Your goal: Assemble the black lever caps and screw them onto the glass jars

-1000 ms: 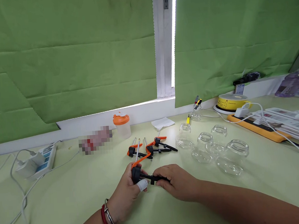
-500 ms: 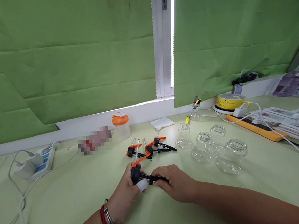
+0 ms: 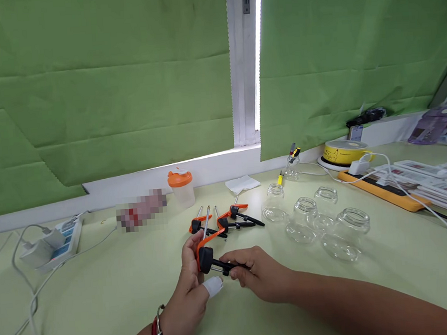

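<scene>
A black-and-orange bottle top [image 3: 206, 259] with a metal rod and a black handle is held up in front of me. My right hand [image 3: 259, 274] is closed round the black handle. My left hand [image 3: 191, 287] is cupped beside the top, its fingers behind and against the orange part. The bandaged left thumb stretches out below, apart from the black cap. Just beyond lie more bottle tops [image 3: 233, 222] of the same kind, with orange levers and metal rods.
Several glass jars [image 3: 306, 223] stand to the right. An orange-lidded cup [image 3: 181, 188] and a white tissue [image 3: 242, 184] are at the back. Screwdrivers [image 3: 293, 154] stand in another jar. Cables run from a power strip [image 3: 66, 242] on the left; an orange power strip [image 3: 386, 192] lies right.
My left thumb has come away from the bottle top, and the left fingers have shifted up behind it. The top has turned slightly. My right hand stays on the handle.
</scene>
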A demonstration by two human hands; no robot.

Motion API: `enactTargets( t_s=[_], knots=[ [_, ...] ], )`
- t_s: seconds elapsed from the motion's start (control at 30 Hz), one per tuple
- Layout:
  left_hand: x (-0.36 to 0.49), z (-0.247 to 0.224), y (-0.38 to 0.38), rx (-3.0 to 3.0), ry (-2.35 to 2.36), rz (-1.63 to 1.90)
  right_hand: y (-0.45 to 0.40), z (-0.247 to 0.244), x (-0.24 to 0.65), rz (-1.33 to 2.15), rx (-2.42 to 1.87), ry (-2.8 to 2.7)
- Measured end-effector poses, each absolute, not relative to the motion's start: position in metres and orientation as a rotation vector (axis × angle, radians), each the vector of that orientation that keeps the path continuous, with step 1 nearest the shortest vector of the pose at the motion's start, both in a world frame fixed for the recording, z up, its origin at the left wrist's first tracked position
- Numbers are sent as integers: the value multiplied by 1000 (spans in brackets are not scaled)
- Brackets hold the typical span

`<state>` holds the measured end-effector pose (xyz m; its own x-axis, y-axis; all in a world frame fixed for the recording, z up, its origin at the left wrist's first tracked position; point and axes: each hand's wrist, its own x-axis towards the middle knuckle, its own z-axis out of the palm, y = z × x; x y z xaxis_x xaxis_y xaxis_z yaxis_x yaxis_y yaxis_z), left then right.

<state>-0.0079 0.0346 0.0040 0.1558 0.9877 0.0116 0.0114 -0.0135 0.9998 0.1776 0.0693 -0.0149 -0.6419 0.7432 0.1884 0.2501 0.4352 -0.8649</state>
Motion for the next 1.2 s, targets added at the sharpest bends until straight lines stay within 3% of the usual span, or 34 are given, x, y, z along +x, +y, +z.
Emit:
enactTargets(
  t_s=[0.23,0.57,1.2],
  knots=[
    [-12,-6,32,1569,1005,1227,69,-23,174,1638,-779,-1836],
    [-11,-13,26,1954,1077,1214,67,-21,172,1948,-578,-1624],
    [-7,-14,28,2306,1270,1020,60,-24,168,2101,-503,-1426]
  ],
)
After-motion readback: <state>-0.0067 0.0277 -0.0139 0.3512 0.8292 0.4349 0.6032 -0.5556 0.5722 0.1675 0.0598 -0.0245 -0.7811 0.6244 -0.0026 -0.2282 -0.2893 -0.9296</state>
